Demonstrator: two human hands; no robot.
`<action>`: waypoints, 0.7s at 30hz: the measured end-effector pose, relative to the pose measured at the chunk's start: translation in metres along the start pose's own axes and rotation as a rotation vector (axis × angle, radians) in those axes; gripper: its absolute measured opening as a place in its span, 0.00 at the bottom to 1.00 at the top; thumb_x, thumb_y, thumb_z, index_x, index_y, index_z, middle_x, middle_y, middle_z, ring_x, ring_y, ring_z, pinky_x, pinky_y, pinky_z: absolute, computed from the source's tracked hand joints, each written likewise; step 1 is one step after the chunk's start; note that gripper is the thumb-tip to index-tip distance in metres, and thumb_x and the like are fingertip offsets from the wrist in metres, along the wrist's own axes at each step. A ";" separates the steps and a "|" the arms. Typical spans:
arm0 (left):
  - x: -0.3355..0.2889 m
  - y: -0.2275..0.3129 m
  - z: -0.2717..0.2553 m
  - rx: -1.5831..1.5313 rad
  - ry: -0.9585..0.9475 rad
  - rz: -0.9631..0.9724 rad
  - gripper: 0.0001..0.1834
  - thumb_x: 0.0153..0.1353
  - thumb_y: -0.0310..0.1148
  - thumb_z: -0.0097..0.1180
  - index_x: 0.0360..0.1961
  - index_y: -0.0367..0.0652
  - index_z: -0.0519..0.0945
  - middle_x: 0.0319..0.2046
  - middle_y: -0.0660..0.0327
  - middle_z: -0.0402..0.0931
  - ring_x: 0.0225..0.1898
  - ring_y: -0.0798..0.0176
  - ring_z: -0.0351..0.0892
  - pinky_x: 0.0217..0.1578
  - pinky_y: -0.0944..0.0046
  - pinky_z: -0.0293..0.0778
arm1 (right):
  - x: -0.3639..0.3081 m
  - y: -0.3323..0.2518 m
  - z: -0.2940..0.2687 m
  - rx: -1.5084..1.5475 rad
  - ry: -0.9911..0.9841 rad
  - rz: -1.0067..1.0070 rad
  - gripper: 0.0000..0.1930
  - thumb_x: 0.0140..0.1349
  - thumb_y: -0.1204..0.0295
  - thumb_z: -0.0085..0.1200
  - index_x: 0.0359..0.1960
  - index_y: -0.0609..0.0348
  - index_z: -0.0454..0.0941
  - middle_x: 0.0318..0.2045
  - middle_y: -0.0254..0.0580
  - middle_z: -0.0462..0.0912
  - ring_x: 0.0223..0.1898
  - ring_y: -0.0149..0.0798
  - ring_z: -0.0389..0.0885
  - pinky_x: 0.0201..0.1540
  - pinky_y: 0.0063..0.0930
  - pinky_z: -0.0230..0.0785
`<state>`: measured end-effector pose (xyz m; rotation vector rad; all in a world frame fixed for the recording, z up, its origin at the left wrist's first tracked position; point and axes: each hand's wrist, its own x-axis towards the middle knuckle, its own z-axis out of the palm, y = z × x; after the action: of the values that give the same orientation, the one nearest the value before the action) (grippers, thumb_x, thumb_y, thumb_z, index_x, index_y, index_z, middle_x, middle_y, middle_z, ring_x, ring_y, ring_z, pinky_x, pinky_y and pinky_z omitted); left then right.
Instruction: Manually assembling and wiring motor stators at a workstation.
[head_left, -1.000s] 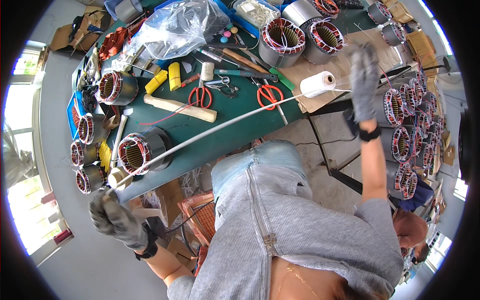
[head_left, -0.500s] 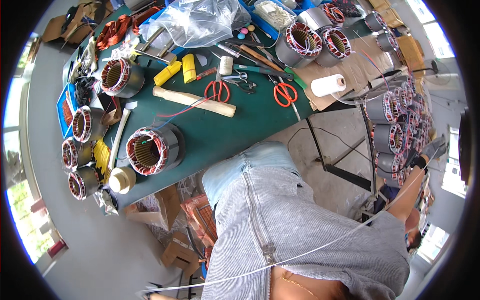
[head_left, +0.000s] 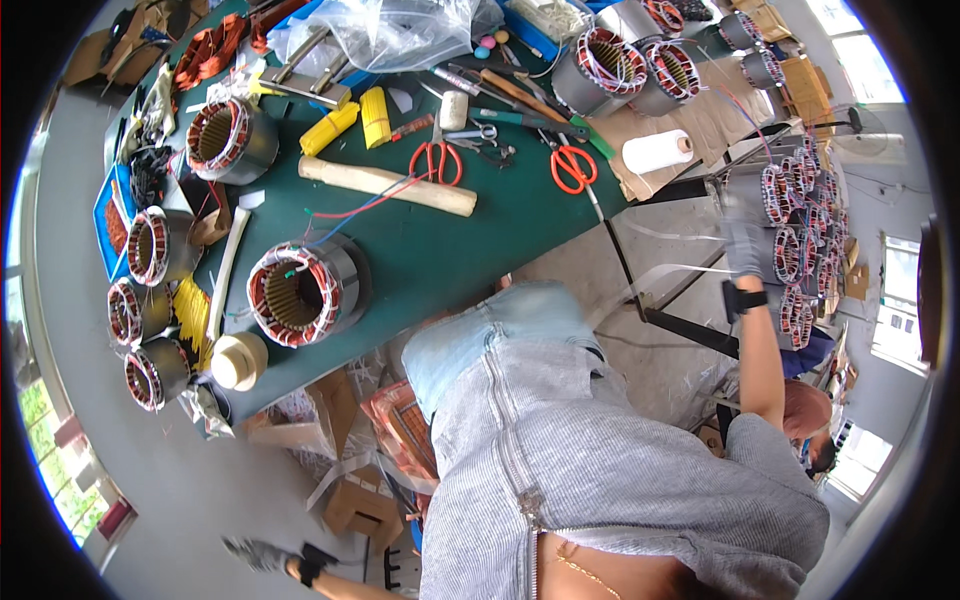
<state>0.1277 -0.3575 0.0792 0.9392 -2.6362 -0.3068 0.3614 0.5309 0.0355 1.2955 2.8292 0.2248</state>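
My right hand [head_left: 742, 238], in a grey glove with a black wrist band, is stretched out beside the stacked stators at the right. Motion blurs its fingers, but loose loops of white cord [head_left: 690, 268] run up to it, and it seems closed on them. A white cord spool [head_left: 656, 152] lies on brown paper at the table's right end. Low at the left, my left hand [head_left: 260, 553], also gloved, is held out away from the table with its fingers extended and nothing visible in them. On the table's near part rests a stator [head_left: 345, 290] with red and white windings.
More stators [head_left: 160, 370] line the table's left edge. Red-handled scissors [head_left: 572, 168], a wooden stick [head_left: 390, 187] and yellow bundles [head_left: 328, 128] lie on the green table [head_left: 500, 235]. Cardboard boxes [head_left: 360, 505] stand below. Another person [head_left: 808, 410] is at the right.
The cord, earlier stretched taut across my body between both hands, now hangs slack. My right hand has come inward and up; my left hand has come further into view, fingers extended.
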 end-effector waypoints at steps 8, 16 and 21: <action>-0.287 0.356 0.033 -1.201 -1.324 0.652 0.21 0.65 0.32 0.44 0.56 0.32 0.66 0.48 0.56 0.71 0.50 0.66 0.70 0.47 0.68 0.69 | -0.022 -0.231 -0.004 0.247 0.015 -0.402 0.16 0.61 0.67 0.44 0.52 0.47 0.69 0.22 0.45 0.78 0.22 0.46 0.78 0.24 0.41 0.70; -0.404 0.431 0.115 -0.898 -2.018 0.311 0.19 0.63 0.35 0.51 0.51 0.36 0.67 0.38 0.64 0.73 0.31 0.76 0.68 0.31 0.76 0.67 | -0.018 -0.227 -0.008 0.475 -0.250 -0.385 0.24 0.58 0.69 0.46 0.59 0.48 0.60 0.36 0.47 0.78 0.34 0.46 0.79 0.33 0.40 0.71; -0.407 0.433 0.112 -0.569 -2.089 0.305 0.14 0.63 0.42 0.50 0.38 0.41 0.77 0.22 0.75 0.70 0.15 0.82 0.52 0.15 0.78 0.51 | -0.006 -0.207 0.012 0.485 -0.410 -0.534 0.22 0.59 0.69 0.46 0.56 0.49 0.62 0.35 0.48 0.77 0.35 0.48 0.78 0.37 0.42 0.71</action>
<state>0.1351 0.2437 0.0149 -0.5249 -3.3015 -2.9810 0.2107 0.3939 -0.0051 0.4743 2.7966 -0.6843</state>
